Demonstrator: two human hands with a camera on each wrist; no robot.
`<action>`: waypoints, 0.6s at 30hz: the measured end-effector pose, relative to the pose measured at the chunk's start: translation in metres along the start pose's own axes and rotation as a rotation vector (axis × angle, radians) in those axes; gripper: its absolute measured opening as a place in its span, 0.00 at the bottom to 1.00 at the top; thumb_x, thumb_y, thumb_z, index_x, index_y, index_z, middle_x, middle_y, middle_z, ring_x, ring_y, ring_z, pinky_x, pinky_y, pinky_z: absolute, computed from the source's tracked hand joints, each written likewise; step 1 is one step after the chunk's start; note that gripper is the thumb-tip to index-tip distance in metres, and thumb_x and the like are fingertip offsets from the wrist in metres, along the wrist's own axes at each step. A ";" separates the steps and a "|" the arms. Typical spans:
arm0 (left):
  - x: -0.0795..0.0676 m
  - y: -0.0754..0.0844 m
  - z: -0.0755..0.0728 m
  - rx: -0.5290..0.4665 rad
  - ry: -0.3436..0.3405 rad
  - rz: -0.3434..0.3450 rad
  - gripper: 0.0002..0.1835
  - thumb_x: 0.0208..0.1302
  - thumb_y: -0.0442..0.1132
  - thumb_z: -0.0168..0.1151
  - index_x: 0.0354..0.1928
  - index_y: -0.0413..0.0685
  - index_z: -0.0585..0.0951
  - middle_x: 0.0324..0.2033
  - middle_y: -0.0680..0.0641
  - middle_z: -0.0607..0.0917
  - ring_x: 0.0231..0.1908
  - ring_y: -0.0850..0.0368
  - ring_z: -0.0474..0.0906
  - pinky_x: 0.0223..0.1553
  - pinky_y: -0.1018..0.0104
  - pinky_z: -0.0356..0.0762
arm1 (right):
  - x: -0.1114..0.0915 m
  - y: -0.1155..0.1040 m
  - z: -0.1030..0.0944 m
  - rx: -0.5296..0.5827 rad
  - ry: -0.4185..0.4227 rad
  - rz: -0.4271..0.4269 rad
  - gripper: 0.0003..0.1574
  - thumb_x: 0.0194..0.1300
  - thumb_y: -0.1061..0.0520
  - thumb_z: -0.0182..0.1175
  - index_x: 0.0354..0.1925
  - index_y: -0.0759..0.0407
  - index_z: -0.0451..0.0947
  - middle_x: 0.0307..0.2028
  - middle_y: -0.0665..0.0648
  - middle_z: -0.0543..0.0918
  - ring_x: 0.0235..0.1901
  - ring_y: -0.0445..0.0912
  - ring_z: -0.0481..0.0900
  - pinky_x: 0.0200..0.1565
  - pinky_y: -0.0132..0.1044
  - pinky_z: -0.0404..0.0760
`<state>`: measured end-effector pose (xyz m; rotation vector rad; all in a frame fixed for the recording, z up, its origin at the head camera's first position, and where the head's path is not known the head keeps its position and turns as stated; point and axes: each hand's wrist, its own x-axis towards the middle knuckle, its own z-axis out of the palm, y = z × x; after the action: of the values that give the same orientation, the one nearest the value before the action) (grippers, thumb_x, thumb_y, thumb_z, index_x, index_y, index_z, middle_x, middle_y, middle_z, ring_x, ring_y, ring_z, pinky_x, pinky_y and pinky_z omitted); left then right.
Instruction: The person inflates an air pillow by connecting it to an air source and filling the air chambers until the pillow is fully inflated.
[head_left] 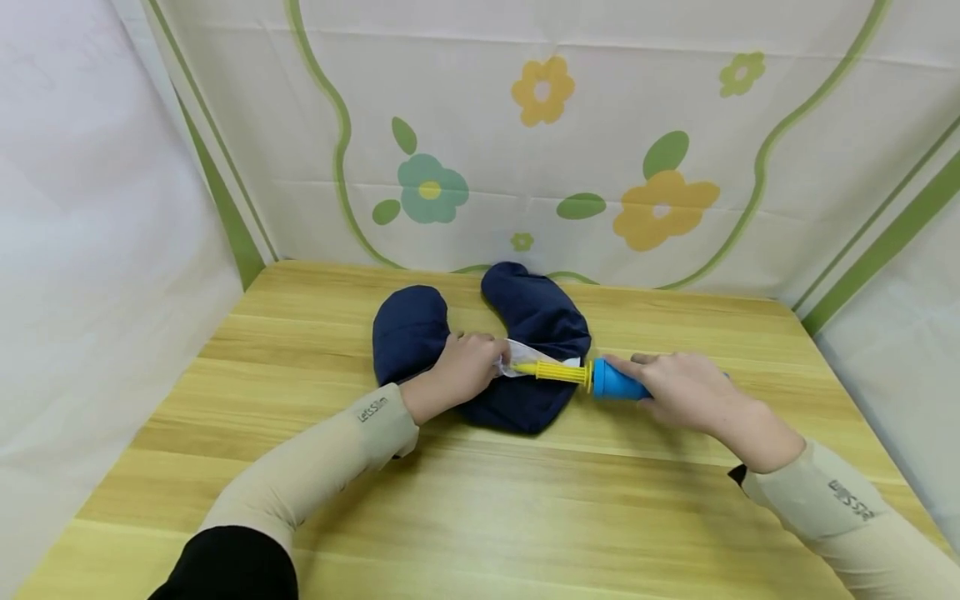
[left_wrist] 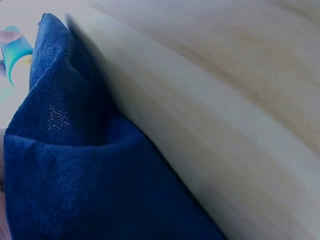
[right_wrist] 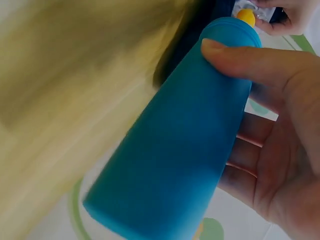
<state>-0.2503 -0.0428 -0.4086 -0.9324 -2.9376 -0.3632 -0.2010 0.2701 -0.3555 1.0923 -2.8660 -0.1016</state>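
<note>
A navy U-shaped neck pillow [head_left: 408,327] lies on the table, its cloth filling much of the left wrist view. Out of its cover shows a piece of clear plastic [head_left: 528,353], which my left hand [head_left: 467,367] pinches around the tip of a yellow nozzle [head_left: 562,372]. That nozzle belongs to a blue hand pump [head_left: 617,382], lying sideways across the pillow's right part. My right hand [head_left: 686,390] grips the pump's blue barrel; in the right wrist view the thumb lies along the barrel [right_wrist: 170,135] and the fingers curl behind it. The left fingers hide the nozzle's very end.
The wood-grain table [head_left: 480,508] extends around the pillow on all sides. Behind it hangs a white curtain [head_left: 480,108] printed with flowers and green lines, close to the pillow's far arm. More white fabric [head_left: 97,225] stands at both sides.
</note>
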 end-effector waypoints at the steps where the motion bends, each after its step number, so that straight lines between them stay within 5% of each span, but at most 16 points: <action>1: 0.000 0.000 0.000 0.008 -0.005 0.004 0.08 0.66 0.33 0.71 0.45 0.53 0.86 0.42 0.49 0.87 0.45 0.47 0.84 0.56 0.34 0.72 | 0.001 0.000 -0.001 -0.022 0.018 -0.006 0.40 0.55 0.62 0.77 0.66 0.58 0.78 0.47 0.66 0.87 0.20 0.49 0.80 0.18 0.40 0.75; 5: -0.001 -0.001 -0.001 0.048 -0.022 0.043 0.06 0.67 0.36 0.71 0.43 0.55 0.87 0.42 0.50 0.88 0.48 0.47 0.84 0.60 0.32 0.68 | 0.003 -0.001 -0.002 -0.119 0.110 -0.071 0.38 0.54 0.66 0.75 0.64 0.58 0.80 0.40 0.64 0.85 0.16 0.45 0.70 0.13 0.34 0.63; 12: -0.003 -0.008 -0.003 0.043 0.013 0.137 0.07 0.66 0.34 0.71 0.41 0.55 0.89 0.41 0.50 0.89 0.46 0.49 0.84 0.60 0.34 0.71 | 0.005 0.010 0.010 -0.170 0.306 -0.195 0.38 0.47 0.66 0.78 0.60 0.60 0.83 0.40 0.64 0.83 0.26 0.54 0.80 0.22 0.44 0.78; 18: -0.006 -0.015 -0.004 0.006 0.053 0.212 0.07 0.65 0.33 0.72 0.41 0.54 0.90 0.41 0.51 0.89 0.47 0.52 0.84 0.59 0.36 0.72 | 0.006 0.020 0.023 -0.127 0.372 -0.267 0.40 0.46 0.66 0.77 0.61 0.61 0.82 0.40 0.63 0.81 0.26 0.53 0.78 0.22 0.43 0.78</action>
<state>-0.2537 -0.0588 -0.4088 -1.1993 -2.7552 -0.3628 -0.2208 0.2825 -0.3765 1.3045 -2.3473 -0.0833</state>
